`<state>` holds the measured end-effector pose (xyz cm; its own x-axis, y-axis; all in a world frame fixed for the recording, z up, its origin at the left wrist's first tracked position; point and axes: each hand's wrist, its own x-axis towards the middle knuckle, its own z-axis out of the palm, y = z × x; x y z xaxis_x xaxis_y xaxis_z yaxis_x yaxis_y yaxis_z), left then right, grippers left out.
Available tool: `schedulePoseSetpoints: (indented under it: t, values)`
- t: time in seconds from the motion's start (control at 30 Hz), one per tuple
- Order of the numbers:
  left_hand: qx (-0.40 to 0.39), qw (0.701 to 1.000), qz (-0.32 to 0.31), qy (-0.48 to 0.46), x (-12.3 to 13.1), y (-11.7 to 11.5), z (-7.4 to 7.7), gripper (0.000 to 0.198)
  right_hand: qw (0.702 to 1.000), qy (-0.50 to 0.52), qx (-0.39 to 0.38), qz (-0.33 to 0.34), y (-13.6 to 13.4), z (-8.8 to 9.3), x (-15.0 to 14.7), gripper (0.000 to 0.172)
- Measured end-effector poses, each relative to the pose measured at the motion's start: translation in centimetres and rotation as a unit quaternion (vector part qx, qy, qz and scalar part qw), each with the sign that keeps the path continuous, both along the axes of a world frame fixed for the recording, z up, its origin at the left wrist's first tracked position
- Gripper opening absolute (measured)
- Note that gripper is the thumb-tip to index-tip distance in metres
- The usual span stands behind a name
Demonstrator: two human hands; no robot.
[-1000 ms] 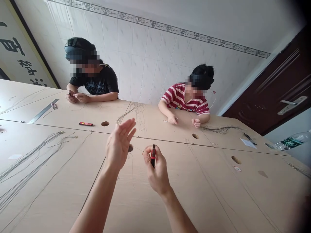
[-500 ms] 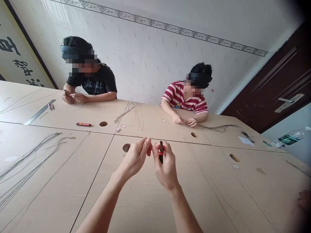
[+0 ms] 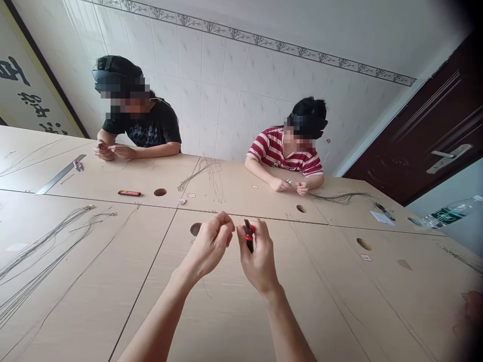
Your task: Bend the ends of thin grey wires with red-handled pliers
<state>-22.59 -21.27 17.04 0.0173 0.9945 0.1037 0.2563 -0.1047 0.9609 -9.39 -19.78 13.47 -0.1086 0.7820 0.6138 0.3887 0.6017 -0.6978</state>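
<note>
Over the middle of the table my two hands are held close together, fingertips nearly meeting. In my right hand is a small pair of pliers with red and black handles, its dark jaws pointing up and a little left. My left hand is closed in a pinch, its knuckles toward me. A thin cord hangs below the left hand, and its upper part is hidden by the hand. Whatever tiny piece sits between the fingertips is too small to make out.
Bundles of thin cords lie at left, more cords at right. A red-black utility knife, a steel ruler and round table holes are around. Two co-workers sit opposite. A bottle stands far right.
My left hand has rolled over, its fingers curling in more. The pliers have tilted left. More of the cord shows under my left hand. The right-hand co-worker's hands have shifted.
</note>
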Motion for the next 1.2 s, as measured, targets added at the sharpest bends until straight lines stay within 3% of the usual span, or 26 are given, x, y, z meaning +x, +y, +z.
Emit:
schedulePoseSetpoints:
  t: [0.47, 0.73, 1.2]
  values:
    - [-0.013, 1.000, -0.013, 0.021, -0.21, 0.08, -0.02, 0.016, 0.998, -0.045, 0.047, -0.004, 0.29, 0.03, 0.22, 0.015]
    - [0.002, 1.000, -0.009, -0.024, -0.33, -0.01, -0.13, 0.007, 0.998, -0.047, 0.051, -0.012, 0.02, 0.12, 0.24, 0.012]
    - [-0.020, 0.999, -0.006, -0.046, -0.55, 0.27, -0.52, 0.017, 0.997, -0.046, 0.068, -0.002, -0.16, 0.13, 0.21, 0.015]
